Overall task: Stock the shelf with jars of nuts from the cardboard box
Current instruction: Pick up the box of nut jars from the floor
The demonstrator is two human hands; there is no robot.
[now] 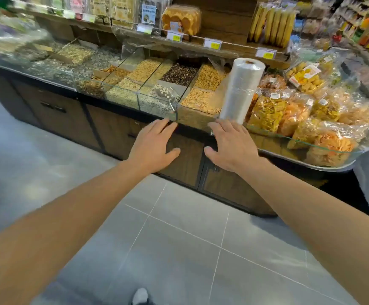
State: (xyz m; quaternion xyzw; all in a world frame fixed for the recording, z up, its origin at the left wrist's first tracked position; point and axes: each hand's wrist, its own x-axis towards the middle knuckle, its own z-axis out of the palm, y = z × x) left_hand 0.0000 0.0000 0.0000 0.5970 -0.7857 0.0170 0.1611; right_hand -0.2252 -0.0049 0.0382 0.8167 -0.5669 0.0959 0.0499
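- Left hand (155,146) and right hand (232,146) were spread flat, empty, near the glass nut bins (157,93).
- No jars or cardboard box visible; best to locate the box first.

Grey tiled floor (179,249) with pale grout lines at 6 o'clock, dark brown wood-grain cabinets (185,159) at centre, black seeds (182,73) at 12, yellow and orange snack bags (293,115) at 3, translucent white bag roll (240,89) at 1

Before me, dark matt wood cabinet doors (185,159), clear glossy glass bin fronts (157,106), a filmy plastic bag roll (240,89), smooth grey floor tiles (179,238).
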